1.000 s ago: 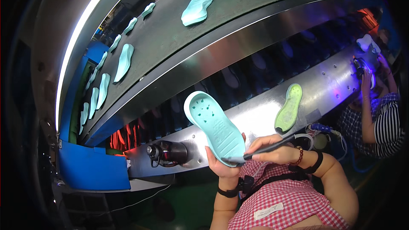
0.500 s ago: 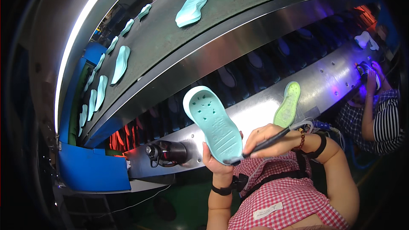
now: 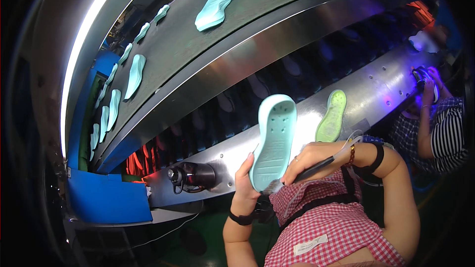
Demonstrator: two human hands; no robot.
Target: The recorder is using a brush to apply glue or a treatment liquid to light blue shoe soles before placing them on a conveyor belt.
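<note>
My left hand grips a mint-green shoe sole by its lower edge, holding it tilted up with its lined, hole-marked face toward me. In my right hand is a brush with a dark handle; a thin pale tube or cord runs close behind it. The brush tip touches the sole's lower end. On the metal ledge beyond my right hand lies a yellow-green sole-shaped piece.
A dark bottle stands on the metal ledge to the left. Farther off, a dark conveyor belt carries several mint soles. Dark soles line the shelf below it. At right, a co-worker handles a shoe under violet light.
My left hand has turned the sole more upright, its upper end swinging right. The brush stays at the sole's lower end, now with its bristles more visible. The view has shifted slightly.
</note>
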